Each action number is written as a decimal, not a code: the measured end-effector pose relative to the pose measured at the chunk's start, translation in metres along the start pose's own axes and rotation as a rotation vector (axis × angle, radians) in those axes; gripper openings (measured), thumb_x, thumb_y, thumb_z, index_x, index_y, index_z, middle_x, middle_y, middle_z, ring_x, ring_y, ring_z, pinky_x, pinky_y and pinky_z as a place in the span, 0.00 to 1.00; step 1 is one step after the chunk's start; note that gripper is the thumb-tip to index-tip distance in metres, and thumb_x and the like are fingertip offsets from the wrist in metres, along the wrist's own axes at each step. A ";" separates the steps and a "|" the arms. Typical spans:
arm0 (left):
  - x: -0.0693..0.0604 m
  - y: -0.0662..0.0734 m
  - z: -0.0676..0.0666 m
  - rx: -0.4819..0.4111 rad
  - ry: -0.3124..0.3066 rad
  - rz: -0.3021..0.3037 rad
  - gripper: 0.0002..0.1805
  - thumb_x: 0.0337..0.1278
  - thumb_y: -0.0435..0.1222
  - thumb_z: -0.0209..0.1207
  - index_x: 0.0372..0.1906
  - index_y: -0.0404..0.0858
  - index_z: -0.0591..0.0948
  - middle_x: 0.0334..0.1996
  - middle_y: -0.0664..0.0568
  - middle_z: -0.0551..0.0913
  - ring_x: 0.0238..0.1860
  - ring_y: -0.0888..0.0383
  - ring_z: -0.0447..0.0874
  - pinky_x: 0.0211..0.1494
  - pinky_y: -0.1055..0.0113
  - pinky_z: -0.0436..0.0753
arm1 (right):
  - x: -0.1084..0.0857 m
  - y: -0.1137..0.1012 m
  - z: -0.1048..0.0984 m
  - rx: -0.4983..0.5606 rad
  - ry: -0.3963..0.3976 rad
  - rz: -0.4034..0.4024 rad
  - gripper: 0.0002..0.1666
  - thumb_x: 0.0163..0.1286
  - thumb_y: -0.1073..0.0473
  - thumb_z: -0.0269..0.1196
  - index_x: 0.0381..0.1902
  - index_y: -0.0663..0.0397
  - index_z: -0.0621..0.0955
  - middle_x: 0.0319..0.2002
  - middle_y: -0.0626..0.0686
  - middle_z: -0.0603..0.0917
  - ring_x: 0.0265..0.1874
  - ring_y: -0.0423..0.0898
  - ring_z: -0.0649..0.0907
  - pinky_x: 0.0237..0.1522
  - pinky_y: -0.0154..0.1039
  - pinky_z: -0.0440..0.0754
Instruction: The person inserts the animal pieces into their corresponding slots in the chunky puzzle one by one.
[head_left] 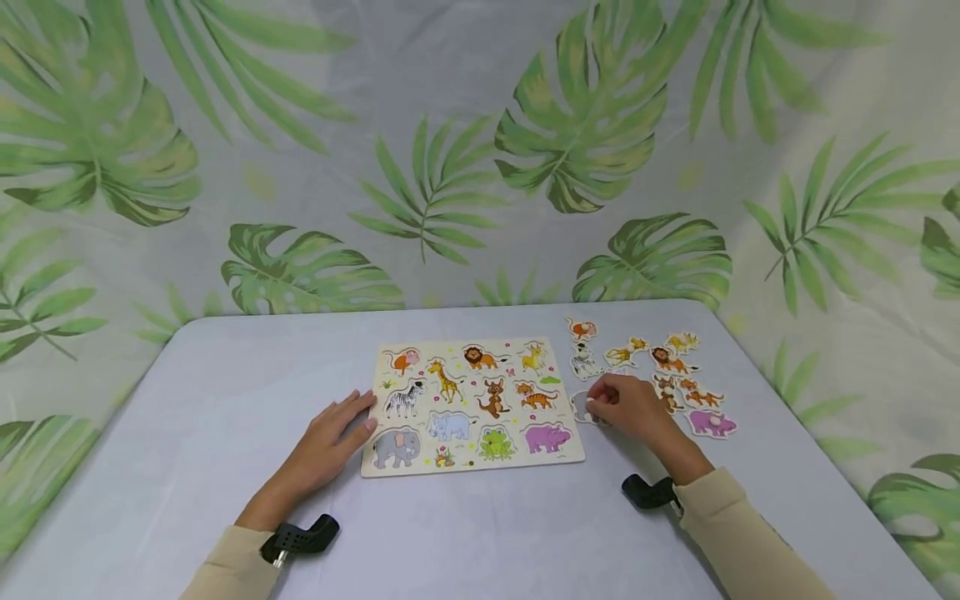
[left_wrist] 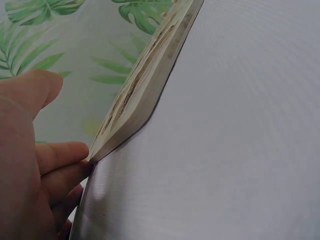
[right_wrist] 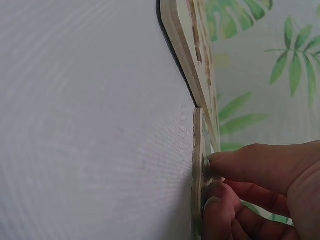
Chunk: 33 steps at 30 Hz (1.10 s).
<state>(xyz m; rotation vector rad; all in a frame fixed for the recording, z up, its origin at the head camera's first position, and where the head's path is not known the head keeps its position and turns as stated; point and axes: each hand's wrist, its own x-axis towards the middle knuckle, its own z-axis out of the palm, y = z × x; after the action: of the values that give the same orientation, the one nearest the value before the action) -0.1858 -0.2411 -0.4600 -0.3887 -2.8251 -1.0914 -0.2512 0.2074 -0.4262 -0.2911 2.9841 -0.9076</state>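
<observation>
Right grip [right_wrist: 272,175] | pinches wooden piece [right_wrist: 197,165] | board [right_wrist: 177,37] beside, perhaps touching

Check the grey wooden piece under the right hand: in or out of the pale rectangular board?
Out: the piece sits beyond the board's right edge, pinched by the right hand.

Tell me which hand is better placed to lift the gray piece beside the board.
Probably the right hand: it pinches the gray piece, while the left hand touches the opposite edge of the board.
</observation>
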 end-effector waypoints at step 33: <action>-0.003 0.001 -0.006 0.089 -0.149 0.135 0.52 0.39 0.60 0.70 0.70 0.42 0.66 0.74 0.40 0.55 0.75 0.40 0.45 0.73 0.41 0.41 | 0.001 0.004 -0.003 0.005 0.054 -0.030 0.06 0.63 0.59 0.67 0.35 0.56 0.85 0.24 0.48 0.80 0.24 0.44 0.75 0.25 0.36 0.73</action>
<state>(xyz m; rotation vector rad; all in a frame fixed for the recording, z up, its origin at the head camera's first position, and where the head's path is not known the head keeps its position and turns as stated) -0.1828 -0.2452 -0.4555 -0.6682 -2.9104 -0.9445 -0.2534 0.2118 -0.4261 -0.3173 3.0339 -0.9410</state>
